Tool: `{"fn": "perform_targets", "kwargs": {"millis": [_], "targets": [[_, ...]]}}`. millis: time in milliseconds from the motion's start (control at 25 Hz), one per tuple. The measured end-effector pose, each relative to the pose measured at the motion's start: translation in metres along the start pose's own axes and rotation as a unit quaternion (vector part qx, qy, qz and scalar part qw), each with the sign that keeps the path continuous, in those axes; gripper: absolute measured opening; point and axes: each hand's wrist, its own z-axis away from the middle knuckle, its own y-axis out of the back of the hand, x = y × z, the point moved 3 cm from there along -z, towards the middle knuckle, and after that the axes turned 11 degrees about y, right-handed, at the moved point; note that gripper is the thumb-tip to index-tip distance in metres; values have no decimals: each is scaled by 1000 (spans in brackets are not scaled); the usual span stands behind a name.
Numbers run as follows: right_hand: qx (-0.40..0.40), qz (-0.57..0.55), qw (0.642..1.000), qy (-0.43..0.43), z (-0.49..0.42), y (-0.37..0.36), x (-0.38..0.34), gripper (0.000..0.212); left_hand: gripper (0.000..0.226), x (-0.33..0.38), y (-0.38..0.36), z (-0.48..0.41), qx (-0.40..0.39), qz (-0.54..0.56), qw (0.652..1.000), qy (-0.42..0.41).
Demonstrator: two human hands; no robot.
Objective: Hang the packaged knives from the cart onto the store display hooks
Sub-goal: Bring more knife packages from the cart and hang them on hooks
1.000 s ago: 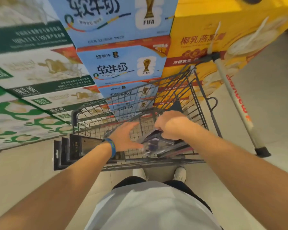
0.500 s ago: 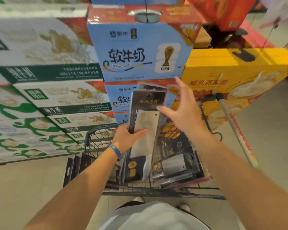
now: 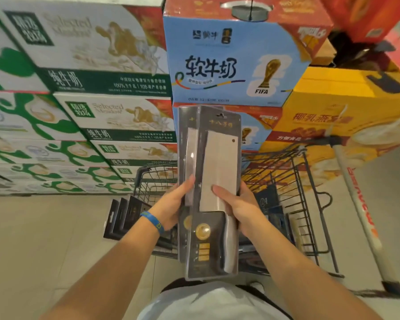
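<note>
Two packaged knives are held upright above the cart (image 3: pixel 306 204), the front pack (image 3: pixel 219 172) overlapping the rear pack (image 3: pixel 187 144) on its left. The right hand (image 3: pixel 239 210) grips the front pack's right edge, thumb across the blade. The left hand (image 3: pixel 171 209) grips the rear pack's left edge. Spare packs (image 3: pixel 123 215) stick up at the cart's left side, and milk boxes (image 3: pixel 229 65) are stacked beyond.

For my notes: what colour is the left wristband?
The wristband is blue with a yellowish mark; head view.
</note>
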Motion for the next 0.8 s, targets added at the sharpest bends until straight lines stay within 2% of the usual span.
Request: {"fn": "perform_targets", "kwargs": {"millis": [120, 240, 320, 400, 480, 600, 720, 800], "targets": [[27, 18, 999, 17, 9, 11, 0, 68, 52, -17, -9, -4, 69, -19, 996, -55], [113, -14, 993, 39, 21, 42, 2, 50, 46, -16, -6, -4, 190, -63, 971, -133], [174, -15, 983, 50, 36, 71, -1, 48, 53, -15, 1, -8, 231, -98, 956, -150], [209, 10, 976, 68, 56, 99, -4, 51, 52, -12, -8, -10, 224, -99, 958, -147], [248, 10, 965, 88, 80, 123, -8, 45, 52, -10, -34, -10, 202, -108, 959, -166], [326, -2, 939, 112, 127, 164, -20, 36, 51, -19, -89, -7, 168, -196, 944, -204], [403, -22, 903, 147, 187, 222, -36, 34, 61, -36, -163, 2, 109, -256, 936, -217], [446, -32, 879, 164, 235, 266, -43, 40, 55, -55, -224, 12, 64, -272, 935, -218]]}}
